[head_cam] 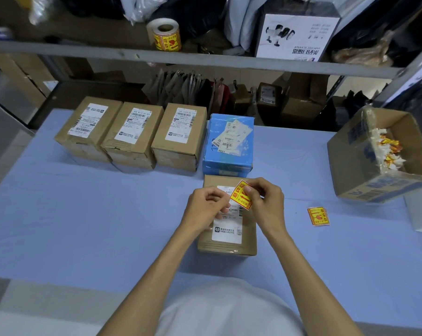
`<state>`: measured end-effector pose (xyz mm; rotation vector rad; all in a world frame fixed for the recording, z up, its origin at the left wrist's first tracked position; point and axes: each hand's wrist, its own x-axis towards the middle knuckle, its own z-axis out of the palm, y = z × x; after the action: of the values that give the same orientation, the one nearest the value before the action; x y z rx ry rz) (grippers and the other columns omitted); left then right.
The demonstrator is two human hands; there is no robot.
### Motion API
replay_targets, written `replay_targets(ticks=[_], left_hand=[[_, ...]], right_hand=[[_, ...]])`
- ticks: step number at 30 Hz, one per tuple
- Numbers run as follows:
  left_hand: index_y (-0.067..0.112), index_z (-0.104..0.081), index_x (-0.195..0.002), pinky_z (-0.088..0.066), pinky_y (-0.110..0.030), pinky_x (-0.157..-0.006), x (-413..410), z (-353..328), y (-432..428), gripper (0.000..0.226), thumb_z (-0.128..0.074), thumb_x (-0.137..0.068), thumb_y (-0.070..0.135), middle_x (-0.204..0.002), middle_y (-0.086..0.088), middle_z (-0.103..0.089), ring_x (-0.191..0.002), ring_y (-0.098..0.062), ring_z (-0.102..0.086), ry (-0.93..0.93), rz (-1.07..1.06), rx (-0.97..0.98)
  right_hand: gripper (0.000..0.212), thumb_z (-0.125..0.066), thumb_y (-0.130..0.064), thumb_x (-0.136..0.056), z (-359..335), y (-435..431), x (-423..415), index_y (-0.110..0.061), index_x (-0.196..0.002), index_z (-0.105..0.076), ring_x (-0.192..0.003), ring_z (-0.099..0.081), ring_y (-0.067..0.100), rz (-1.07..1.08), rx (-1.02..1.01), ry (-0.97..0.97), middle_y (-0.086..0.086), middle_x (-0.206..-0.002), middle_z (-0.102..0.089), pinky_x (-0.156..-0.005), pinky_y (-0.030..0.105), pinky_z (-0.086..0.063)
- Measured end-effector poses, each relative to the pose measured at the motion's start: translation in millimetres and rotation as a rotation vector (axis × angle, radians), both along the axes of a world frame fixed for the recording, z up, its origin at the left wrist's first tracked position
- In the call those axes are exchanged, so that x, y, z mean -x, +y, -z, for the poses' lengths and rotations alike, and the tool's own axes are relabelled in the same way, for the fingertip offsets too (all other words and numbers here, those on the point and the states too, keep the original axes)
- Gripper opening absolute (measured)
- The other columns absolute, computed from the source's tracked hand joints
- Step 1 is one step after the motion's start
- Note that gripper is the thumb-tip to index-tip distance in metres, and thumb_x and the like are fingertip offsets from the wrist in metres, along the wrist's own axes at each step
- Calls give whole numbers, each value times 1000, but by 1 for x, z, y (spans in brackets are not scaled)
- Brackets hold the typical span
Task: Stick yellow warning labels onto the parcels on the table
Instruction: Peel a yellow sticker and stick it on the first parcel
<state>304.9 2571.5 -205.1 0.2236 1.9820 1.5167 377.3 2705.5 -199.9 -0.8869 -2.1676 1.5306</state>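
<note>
Two hands meet above the near parcel point(250, 236), a brown box lying flat at the middle of the table point(84, 214), a little toward the near edge. The right hand point(265, 202) has its fingers bent, and thumb and forefinger pinch the yellow warning label point(239, 195) by its right side. The label is held tilted over the far end of the box, above the white shipping label point(227, 232). The left hand point(205, 204) is curled almost closed. Its thumb and forefinger come together at the label's lower left corner and seem to nip that corner, though the blur there leaves it unclear whether they grip the sticker itself or its backing.

Along the far edge of the table four more parcels stand side by side, close together: the first brown parcel point(87, 129) nearest the far left corner, the second brown parcel point(132, 134), the third brown parcel point(179, 137) and the blue parcel point(228, 144), which sits just beyond the near parcel. A small stack of spare labels point(318, 216) lies on the table to the right of the hands, well apart from them. An open carton point(345, 170) with crumpled paper scraps inside sits tilted at the right edge. A label roll point(166, 35) stands on the shelf point(59, 48) behind the table.
</note>
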Motion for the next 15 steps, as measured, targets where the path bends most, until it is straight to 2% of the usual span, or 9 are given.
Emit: replay_targets(ticks=[4,7,12,15], left_hand=[[8,-69,-88,-54,-23,-54,1,-2,1,5,-65,-88,11,-74,-5,-71,-62,-12,-67,-40,45,-34],[6,-66,-89,-53,-21,-52,0,-3,3,5,-62,-90,9,-74,-6,-70,-60,-10,-66,-84,65,-75],[2,-64,-91,-53,-20,-53,0,-4,4,7,-59,-92,7,-72,-7,-67,-57,-9,-64,-122,74,-112],[3,-63,-87,-52,-19,-52,-1,-4,4,7,-58,-92,5,-71,-7,-66,-54,-8,-63,-143,49,-138]], right_hand=[[14,-60,-7,-90,1,2,-1,-15,-88,-70,-80,-65,5,-9,29,3,-3,-85,-71,-68,12,-50],[13,-60,-8,-91,2,4,-1,-15,-89,-70,-80,-66,7,-9,79,-1,-4,-85,-70,-67,14,-51],[12,-60,-7,-91,7,7,-2,-13,-93,-71,-75,-65,9,-11,192,3,-4,-83,-70,-56,12,-46],[16,-64,-12,-89,10,4,-4,-18,-104,-66,-86,-62,10,-4,66,-46,-5,-97,-66,-64,17,-50]])
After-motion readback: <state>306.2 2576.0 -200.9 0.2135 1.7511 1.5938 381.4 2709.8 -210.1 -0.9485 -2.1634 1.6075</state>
